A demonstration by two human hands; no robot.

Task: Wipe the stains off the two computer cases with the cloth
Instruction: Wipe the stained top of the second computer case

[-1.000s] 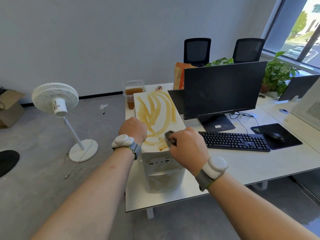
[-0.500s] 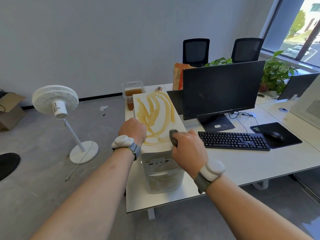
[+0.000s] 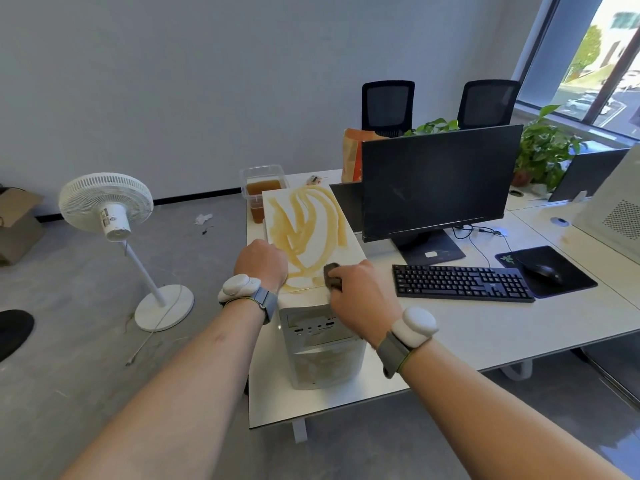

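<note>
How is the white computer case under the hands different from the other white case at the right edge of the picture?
The white computer case under the hands has yellow-brown stains smeared over its top panel; the white case at the right edge shows no stains on its visible side. The near case is fully in view, while the far one is cut off by the frame and shows a vent grid. Both are white and stand on white desks.

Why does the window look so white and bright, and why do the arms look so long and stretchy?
Head view: the window at top right is full of strong daylight, so the outside washes out pale. Head view: the wide-angle lens stretches things near the edges, so the forearms balloon towards the bottom while the left hand and right hand look small. The room's middle stays sharp and evenly lit.
</note>
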